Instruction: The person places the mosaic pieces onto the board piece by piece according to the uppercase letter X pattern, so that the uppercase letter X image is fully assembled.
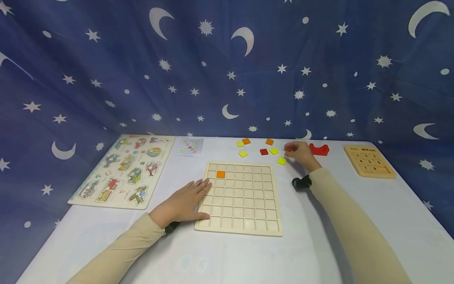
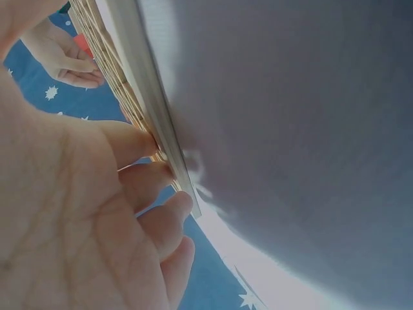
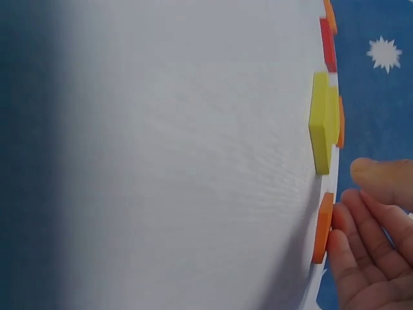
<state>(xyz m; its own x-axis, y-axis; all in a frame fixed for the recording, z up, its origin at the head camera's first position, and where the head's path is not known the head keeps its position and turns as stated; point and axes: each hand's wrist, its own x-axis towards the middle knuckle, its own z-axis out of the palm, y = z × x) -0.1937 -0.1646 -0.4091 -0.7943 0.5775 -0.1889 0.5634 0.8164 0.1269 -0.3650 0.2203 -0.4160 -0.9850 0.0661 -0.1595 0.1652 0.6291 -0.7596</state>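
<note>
A pale wooden grid board (image 1: 244,197) lies in the middle of the table, with one orange tile (image 1: 220,174) in a cell near its upper left. My left hand (image 1: 186,201) rests on the board's left edge, fingers and thumb extended; the left wrist view has its fingertips at the rim. Out at the back right, my right hand (image 1: 299,153) reaches down to another orange tile (image 3: 324,229), which is on the table. Its fingertips (image 3: 337,236) are right at that tile, while the thumb stands apart from it. A yellow tile (image 1: 281,161) lies just left of the right hand.
More loose tiles lie behind the board, among them a red tile (image 1: 264,152). A printed pattern card (image 1: 181,151) and a picture puzzle board (image 1: 122,157) are on the left. To the right are a red piece (image 1: 320,150) and a wooden number board (image 1: 369,167). A starry curtain (image 1: 213,79) hangs behind.
</note>
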